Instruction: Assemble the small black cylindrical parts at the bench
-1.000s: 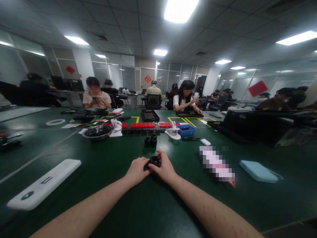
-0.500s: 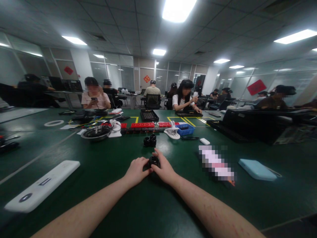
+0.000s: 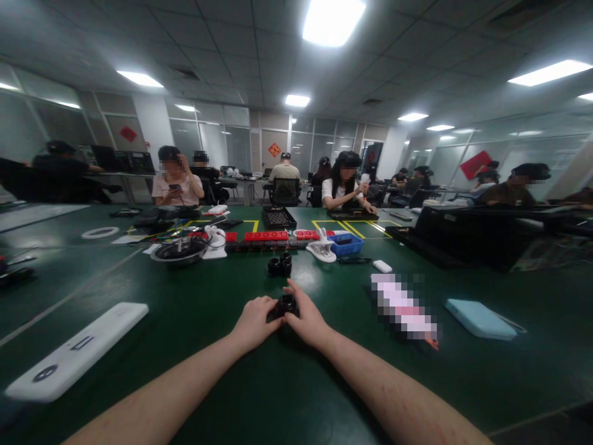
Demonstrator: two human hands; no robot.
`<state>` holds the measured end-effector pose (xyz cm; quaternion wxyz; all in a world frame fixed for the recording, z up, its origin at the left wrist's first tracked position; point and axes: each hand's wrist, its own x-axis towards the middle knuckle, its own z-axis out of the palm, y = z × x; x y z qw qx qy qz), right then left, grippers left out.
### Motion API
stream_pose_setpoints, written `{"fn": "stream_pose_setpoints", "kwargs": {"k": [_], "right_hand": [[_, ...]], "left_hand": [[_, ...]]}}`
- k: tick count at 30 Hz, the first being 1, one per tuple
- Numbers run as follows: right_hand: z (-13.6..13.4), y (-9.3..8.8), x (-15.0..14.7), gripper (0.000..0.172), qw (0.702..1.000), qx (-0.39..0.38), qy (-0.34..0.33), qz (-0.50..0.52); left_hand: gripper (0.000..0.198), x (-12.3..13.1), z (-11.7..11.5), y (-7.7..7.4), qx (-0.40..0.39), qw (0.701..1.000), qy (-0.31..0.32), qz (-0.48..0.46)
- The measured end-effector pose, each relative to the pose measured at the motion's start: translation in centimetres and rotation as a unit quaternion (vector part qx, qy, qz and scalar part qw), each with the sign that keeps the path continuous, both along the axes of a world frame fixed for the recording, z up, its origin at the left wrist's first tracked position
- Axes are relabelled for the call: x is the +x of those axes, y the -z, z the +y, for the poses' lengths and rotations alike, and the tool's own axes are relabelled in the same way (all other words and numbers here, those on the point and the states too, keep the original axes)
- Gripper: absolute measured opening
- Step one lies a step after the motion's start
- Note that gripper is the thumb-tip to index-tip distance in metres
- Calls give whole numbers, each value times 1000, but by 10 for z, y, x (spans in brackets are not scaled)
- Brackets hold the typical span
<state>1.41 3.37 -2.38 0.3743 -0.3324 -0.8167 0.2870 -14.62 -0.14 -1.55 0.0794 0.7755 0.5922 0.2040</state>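
Both my hands rest on the green table [image 3: 194,321] in front of me, closed around a small black round part [image 3: 286,303]. My left hand [image 3: 256,321] grips it from the left with curled fingers. From the right, my right hand [image 3: 307,316] holds the same part, thumb and fingers pinched on it. A short way beyond, two more black round parts [image 3: 280,266] stand together on the table.
A long white device [image 3: 76,351] lies at the left. A light blue case [image 3: 479,319] lies at the right. Red blocks [image 3: 267,235], a metal bowl [image 3: 180,250], a blue bin [image 3: 347,243], a black tray [image 3: 279,217] and a white clip [image 3: 320,248] sit further back. Several people sit at the tables.
My hands stay together on the black part with only slight finger shifts. The view has drifted slightly.
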Motion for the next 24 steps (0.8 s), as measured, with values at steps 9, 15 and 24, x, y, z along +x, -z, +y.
{"fn": "stream_pose_setpoints", "kwargs": {"k": [9, 15, 24], "right_hand": [[-1, 2, -6, 73, 996, -21, 80, 19], [-1, 3, -8, 68, 996, -31, 87, 20], [-3, 1, -3, 52, 998, -13, 37, 38]], "left_hand": [[32, -1, -1, -4, -31, 999, -12, -40], [35, -3, 1, 2, 7, 998, -36, -43], [38, -5, 2, 5, 8, 997, -58, -41]]}}
